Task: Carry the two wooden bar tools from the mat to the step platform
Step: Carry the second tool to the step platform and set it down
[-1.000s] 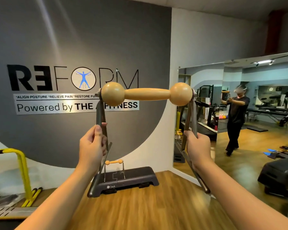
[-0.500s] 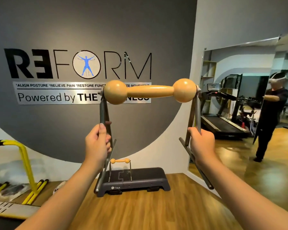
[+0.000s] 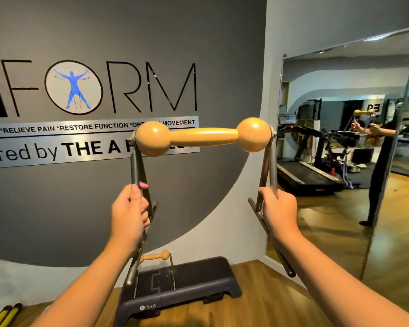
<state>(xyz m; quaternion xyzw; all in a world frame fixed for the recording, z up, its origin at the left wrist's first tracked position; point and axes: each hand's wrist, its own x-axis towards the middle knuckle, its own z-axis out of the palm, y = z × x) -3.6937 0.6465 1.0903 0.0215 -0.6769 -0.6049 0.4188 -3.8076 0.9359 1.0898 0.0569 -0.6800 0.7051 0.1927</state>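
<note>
Second wooden bar tool (image 3: 203, 137) in transit; your left hand (image 3: 129, 217) and right hand (image 3: 279, 212) have fingers wrapped round its metal legs. First tool (image 3: 154, 257) already stands on the step platform (image 3: 198, 277). Next: lower yours beside it, legs level.

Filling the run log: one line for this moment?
left hand: grips bar tool leg | right hand: grips other leg | second tool: on step platform

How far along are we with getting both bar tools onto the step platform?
One wooden bar tool already stands on the step platform by the wall. The second bar tool is in the air: the left hand and right hand grip its metal side rods. Left: set it down on the platform.
</note>
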